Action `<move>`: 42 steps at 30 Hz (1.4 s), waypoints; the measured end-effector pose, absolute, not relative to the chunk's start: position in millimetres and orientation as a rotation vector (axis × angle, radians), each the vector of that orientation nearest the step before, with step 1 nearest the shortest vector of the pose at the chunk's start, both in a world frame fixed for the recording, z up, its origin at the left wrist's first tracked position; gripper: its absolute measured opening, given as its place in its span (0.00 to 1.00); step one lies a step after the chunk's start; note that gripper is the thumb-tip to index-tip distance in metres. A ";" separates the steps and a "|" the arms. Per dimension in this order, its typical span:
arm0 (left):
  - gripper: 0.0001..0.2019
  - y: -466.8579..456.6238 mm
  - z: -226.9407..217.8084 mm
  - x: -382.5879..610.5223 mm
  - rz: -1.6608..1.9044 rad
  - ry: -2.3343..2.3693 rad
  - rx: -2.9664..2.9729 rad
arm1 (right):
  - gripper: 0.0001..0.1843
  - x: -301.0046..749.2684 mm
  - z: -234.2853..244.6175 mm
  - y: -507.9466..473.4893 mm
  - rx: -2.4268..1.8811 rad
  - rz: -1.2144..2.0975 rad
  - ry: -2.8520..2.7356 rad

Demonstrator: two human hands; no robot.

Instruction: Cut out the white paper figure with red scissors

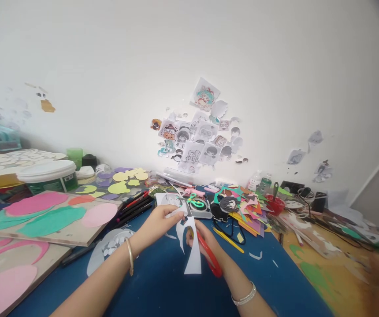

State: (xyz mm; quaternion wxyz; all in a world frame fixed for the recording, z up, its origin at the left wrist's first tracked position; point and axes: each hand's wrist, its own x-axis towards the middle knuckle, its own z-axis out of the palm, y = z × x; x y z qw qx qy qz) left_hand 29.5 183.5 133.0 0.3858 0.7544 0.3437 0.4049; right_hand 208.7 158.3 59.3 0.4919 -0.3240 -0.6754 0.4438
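My left hand (158, 225) pinches a sheet of white paper (191, 246) with a printed drawing near its top. A long cut strip of that paper hangs down over the blue table (163, 281). My right hand (206, 244) is closed round red-handled scissors (211, 257), whose blades are in the paper. A gold bangle is on my left wrist and a silver bracelet on my right.
Boards with pink and green foam shapes (47, 218) lie at the left, beside a white tub (49, 175). Pens (135, 207), green scissors (196, 202), and a heap of coloured paper scraps (247, 211) sit beyond my hands. Cartoon printouts (198, 141) hang on the wall.
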 end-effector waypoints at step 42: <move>0.13 185.2 148.6 10.3 0.652 1.080 1.927 | 0.11 232.0 82.6 145.7 -1.178 0.957 -1.987</move>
